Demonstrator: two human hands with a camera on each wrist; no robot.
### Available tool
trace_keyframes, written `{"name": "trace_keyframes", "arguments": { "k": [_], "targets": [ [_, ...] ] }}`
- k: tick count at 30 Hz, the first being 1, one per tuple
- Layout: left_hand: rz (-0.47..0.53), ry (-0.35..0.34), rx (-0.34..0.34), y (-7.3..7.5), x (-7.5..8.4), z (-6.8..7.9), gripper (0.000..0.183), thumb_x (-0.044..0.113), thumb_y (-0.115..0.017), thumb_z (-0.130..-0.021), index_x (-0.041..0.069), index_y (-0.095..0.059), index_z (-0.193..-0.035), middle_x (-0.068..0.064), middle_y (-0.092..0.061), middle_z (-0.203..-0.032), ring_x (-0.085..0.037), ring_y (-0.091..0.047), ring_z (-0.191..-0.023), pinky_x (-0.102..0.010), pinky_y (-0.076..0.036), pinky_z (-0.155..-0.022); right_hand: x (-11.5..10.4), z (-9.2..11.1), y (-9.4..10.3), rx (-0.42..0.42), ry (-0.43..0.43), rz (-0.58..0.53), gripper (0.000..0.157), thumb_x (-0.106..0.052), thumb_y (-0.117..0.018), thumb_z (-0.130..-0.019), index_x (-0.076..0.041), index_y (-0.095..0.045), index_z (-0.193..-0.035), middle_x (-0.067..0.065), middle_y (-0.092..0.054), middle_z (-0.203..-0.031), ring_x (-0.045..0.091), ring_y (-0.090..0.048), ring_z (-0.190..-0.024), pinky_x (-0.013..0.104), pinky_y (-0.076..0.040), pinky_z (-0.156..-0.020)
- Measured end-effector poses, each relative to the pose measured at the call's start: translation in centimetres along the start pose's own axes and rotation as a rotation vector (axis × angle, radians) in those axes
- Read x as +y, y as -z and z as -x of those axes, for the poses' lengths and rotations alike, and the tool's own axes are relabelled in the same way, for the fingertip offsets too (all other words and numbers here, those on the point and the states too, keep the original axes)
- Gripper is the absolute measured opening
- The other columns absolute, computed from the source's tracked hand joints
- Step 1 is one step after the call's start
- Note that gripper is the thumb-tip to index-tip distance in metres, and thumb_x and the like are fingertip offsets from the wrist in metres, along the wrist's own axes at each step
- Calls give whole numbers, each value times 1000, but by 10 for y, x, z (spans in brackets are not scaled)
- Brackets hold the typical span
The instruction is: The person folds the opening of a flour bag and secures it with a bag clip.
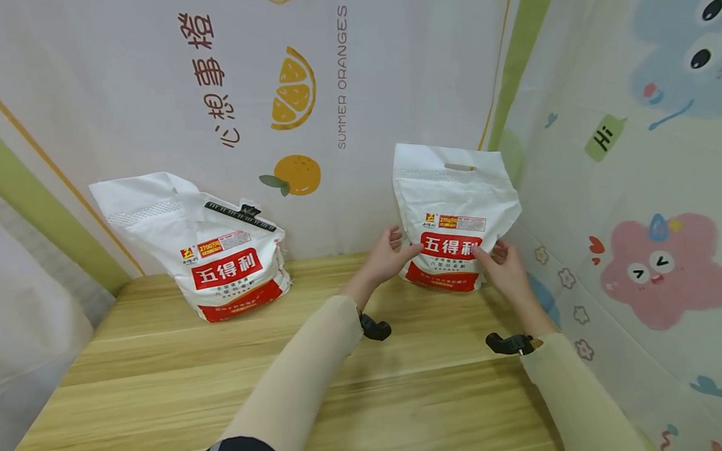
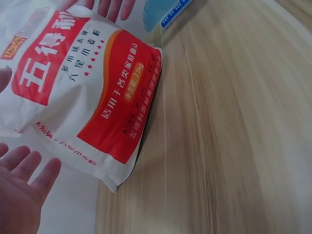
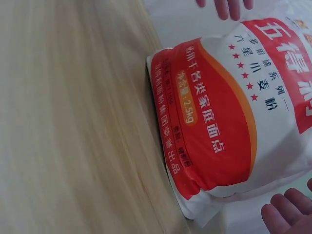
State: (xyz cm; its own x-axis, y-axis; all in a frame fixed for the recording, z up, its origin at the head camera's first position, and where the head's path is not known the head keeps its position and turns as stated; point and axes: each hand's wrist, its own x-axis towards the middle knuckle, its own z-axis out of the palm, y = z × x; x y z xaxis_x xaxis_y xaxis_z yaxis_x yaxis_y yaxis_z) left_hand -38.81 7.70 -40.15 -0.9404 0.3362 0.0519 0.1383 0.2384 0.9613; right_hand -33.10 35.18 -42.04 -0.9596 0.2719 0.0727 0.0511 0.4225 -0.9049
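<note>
A white and red flour bag stands on the wooden table against the back curtain, its handle slot upward. My left hand is at its left side, the thumb reaching over the front edge. On the opposite side, my right hand has its thumb at the front of the bag. In the left wrist view, the left hand has its fingers spread beside the bag. The right wrist view shows loosely bent fingers of the right hand just beyond the bag's edge.
A second flour bag leans at the left, its top folded to the left, with a black strip across its upper part. The wooden table meets a white printed curtain behind and another curtain at the right.
</note>
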Motion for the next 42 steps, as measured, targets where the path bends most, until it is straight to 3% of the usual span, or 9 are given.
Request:
{"name": "trace_keyframes", "arguments": {
  "k": [4,8,14,18,22,29,34,42],
  "targets": [
    [18,14,-26,-6,5,-8,101,50,-73,-90,18,-11,-164,-11,-27,-167,-31,-27,-154,-53,-31,-121,-1,-7,-4,-20,-31,-45,110,-70,-64,-87,-5,-13,-160,24,-29,-162,43,-35,-147,59,-40,-113],
    [93,-30,-57,-13,6,-15,98,45,-77,-89,26,-12,-161,-7,-34,-162,-31,-30,-152,-58,-30,-119,0,-14,-10,-66,-34,-83,104,-69,-64,-87,-10,-19,-160,19,-35,-159,39,-39,-145,60,-39,-113],
    [235,-67,-74,-21,3,-20,109,29,-81,-88,29,1,-160,-2,-33,-161,-26,-39,-146,-49,-35,-118,7,-23,-19,-113,-11,-185,89,-60,-67,-91,-21,-27,-159,14,-42,-156,36,-44,-142,58,-41,-112],
    [245,-58,-62,-23,1,-19,111,26,-80,-89,25,4,-161,-2,-29,-164,-23,-39,-148,-45,-36,-119,8,-23,-20,-107,-19,-177,89,-62,-68,-89,-22,-30,-159,14,-44,-156,35,-45,-142,57,-40,-112],
    [193,-45,-36,-24,-1,-17,103,30,-78,-91,21,-3,-161,-7,-36,-161,-26,-40,-147,-45,-38,-118,8,-20,-18,-89,-21,-129,91,-66,-68,-86,-20,-34,-157,14,-46,-154,36,-47,-140,56,-42,-111],
    [117,-18,67,-33,3,-12,79,32,-76,-93,18,-26,-153,-7,-54,-140,-24,-58,-129,-44,-51,-105,11,-17,-17,-68,9,-46,89,-70,-67,-85,-17,-43,-152,14,-53,-147,35,-53,-133,53,-48,-105],
    [101,3,122,-36,2,-8,69,29,-76,-93,16,-35,-148,-7,-57,-135,-23,-60,-125,-42,-54,-101,14,-14,-17,-58,20,-20,88,-70,-67,-86,-15,-44,-151,15,-54,-146,35,-53,-132,53,-48,-105],
    [105,-25,161,-32,-7,-4,66,28,-77,-92,15,-41,-145,-6,-58,-128,-23,-61,-120,-40,-56,-97,12,-9,-16,-65,9,25,91,-72,-66,-84,-15,-43,-152,16,-54,-147,36,-54,-133,52,-49,-105]
  ]
}}
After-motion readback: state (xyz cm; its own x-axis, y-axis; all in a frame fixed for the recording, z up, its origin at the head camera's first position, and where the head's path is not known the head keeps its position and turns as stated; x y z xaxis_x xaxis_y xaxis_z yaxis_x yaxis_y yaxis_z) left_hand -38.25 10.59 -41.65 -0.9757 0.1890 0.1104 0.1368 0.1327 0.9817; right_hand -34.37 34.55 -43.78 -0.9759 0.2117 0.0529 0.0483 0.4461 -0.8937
